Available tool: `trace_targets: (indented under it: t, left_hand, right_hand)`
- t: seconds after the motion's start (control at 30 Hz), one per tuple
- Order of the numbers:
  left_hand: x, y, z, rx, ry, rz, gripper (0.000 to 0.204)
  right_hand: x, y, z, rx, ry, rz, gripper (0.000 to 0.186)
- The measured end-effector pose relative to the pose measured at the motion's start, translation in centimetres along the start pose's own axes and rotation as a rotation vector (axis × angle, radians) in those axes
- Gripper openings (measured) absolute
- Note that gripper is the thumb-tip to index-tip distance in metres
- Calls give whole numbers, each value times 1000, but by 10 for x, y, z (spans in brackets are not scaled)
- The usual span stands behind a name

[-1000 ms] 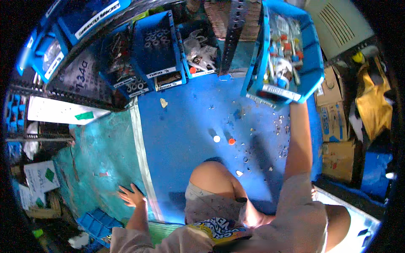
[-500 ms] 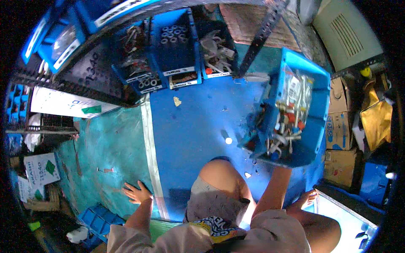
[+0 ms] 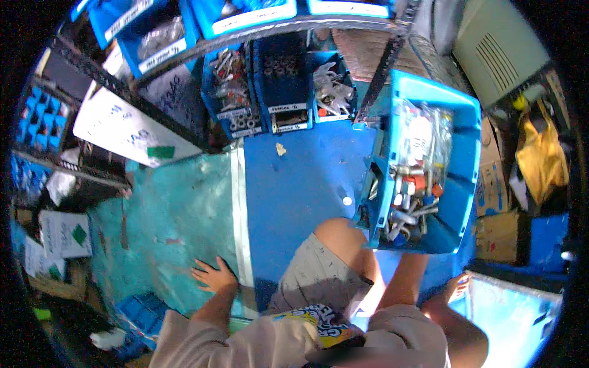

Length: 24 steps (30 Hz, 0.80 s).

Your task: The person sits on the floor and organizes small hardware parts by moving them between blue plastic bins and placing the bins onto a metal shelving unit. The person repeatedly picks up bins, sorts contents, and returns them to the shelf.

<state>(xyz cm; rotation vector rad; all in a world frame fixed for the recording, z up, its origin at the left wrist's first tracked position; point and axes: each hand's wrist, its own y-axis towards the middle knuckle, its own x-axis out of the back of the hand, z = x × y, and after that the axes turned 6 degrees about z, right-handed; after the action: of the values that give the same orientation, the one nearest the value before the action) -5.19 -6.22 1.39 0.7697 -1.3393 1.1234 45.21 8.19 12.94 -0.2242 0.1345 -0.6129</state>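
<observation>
My left hand (image 3: 216, 276) lies flat on the green floor with its fingers spread, holding nothing. My right forearm (image 3: 405, 276) reaches to the near end of a blue parts bin (image 3: 464, 178); the hand itself is hidden behind it. The bin appears lifted and tilted, so its inside faces me. Inside are clear plastic packets (image 3: 432, 138) with pale labels and loose fittings (image 3: 412, 211) in grey, white and red. Along the bin's left side shows another blue edge with dark contents, perhaps a second bin.
Blue bins (image 3: 230, 92) of small parts line a dark metal rack ahead, with more bins (image 3: 251, 21) above. A metal post (image 3: 383, 80) stands close to the held bin. Cardboard boxes (image 3: 497, 239) and a yellow bag (image 3: 541, 156) are at right. A small white disc (image 3: 347, 201) lies on the floor.
My view has turned, shifting the rack and floor rightward and downward. Against the floor, the blue parts bin has moved left. My left hand stays flat on the floor.
</observation>
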Motion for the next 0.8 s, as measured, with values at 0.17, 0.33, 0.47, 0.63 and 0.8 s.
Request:
trace_targets:
  t: [0.17,0.33,0.47,0.63,0.8]
  left_hand:
    - [2,-1,-2,14,44,18,80]
    - [0,-1,0,-2,13,28,82]
    - [4,-1,1,-16,20,58,83]
    - [5,-2,-2,-14,38,48,84]
    - [2,-2,-2,3,48,23,85]
  right_hand:
    - [-45,7,-15,-40,61,122,52]
    - [-96,3,-16,-62,58,212,53]
    - [-139,16,-29,-72,23,268,53]
    - [-187,34,-41,-82,-5,292,53]
    - [-210,44,-51,-86,-29,277,54]
